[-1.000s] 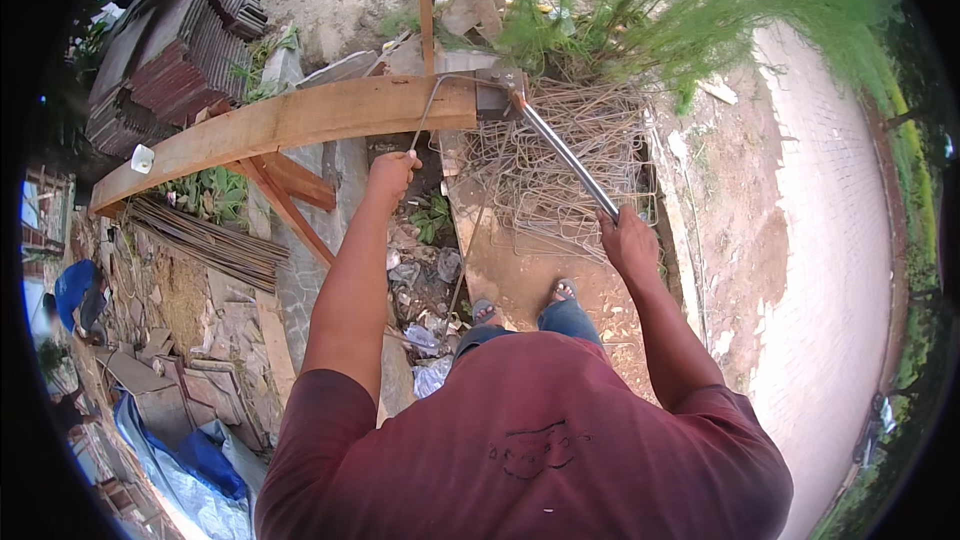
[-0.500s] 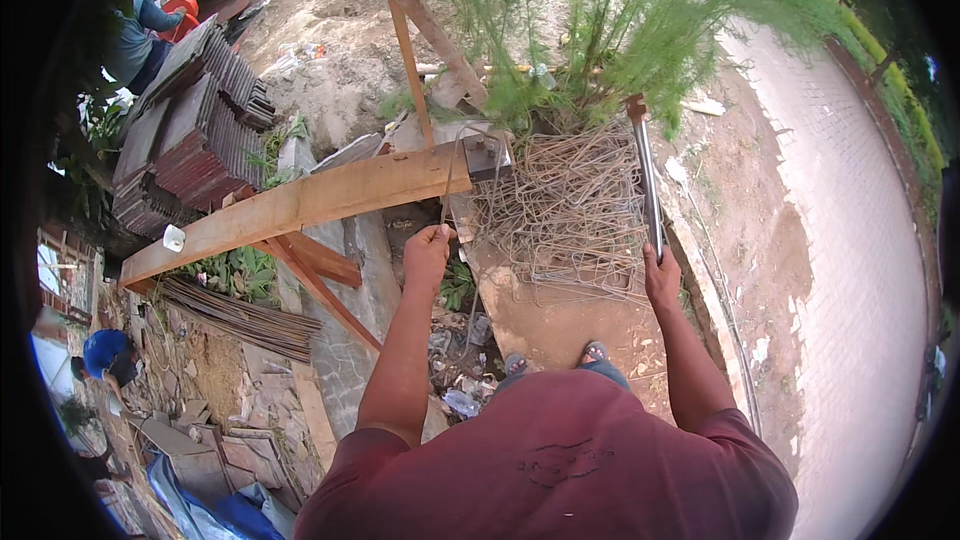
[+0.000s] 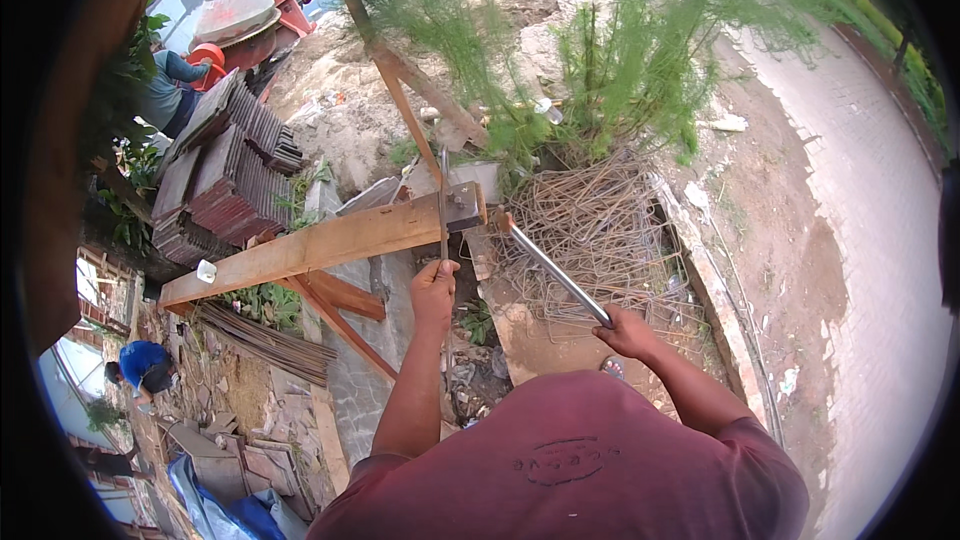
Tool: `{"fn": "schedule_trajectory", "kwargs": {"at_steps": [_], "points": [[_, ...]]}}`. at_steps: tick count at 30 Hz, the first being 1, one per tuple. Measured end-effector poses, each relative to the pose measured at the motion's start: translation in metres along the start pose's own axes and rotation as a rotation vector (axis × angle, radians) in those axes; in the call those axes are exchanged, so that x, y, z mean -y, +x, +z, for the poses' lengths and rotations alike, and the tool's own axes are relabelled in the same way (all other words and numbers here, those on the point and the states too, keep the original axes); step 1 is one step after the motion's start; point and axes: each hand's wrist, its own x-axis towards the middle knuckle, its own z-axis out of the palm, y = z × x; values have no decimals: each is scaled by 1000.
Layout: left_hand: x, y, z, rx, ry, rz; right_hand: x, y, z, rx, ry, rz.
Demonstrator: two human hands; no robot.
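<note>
A long wooden beam [image 3: 330, 238] slants across at the left, with a dark metal block [image 3: 466, 206] fixed on its right end. My left hand [image 3: 433, 290] is closed around a thin steel rod [image 3: 443, 210], which stretches over the beam beside the block. In my right hand [image 3: 625, 330] I grip the lower end of a shiny metal pipe [image 3: 560, 280]. Its rusty, brownish head points up and left, just right of the beam's end and apart from the block. Behind the pipe lies a heap of bent steel stirrups [image 3: 600, 220].
Wooden props [image 3: 345, 325] brace the beam. Stacked roof tiles [image 3: 225, 180] and a cement mixer [image 3: 235, 25] stand far left, near a person [image 3: 165, 90]. Another person in blue [image 3: 145, 365] bends at the left. Straight bars [image 3: 265, 335] lie below the beam; a feathery shrub [image 3: 600, 90] grows ahead.
My right hand has moved left, and the pipe has swung from upright to leaning left, its head now near the beam's end. The rod stands straighter over the beam. Red cloth appears at the top.
</note>
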Motion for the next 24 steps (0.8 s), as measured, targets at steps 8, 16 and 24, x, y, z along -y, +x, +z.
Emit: {"fn": "schedule_trajectory", "kwargs": {"at_steps": [8,16,24], "points": [[0,-1,7,156,-351,-131,-179,8,-46,1,109,390],[9,19,107,343,61,-248,-424,-106,44,232,-60,1180],[171,15,198,736,938,-200,-395,-259,68,256,265,1319]]}}
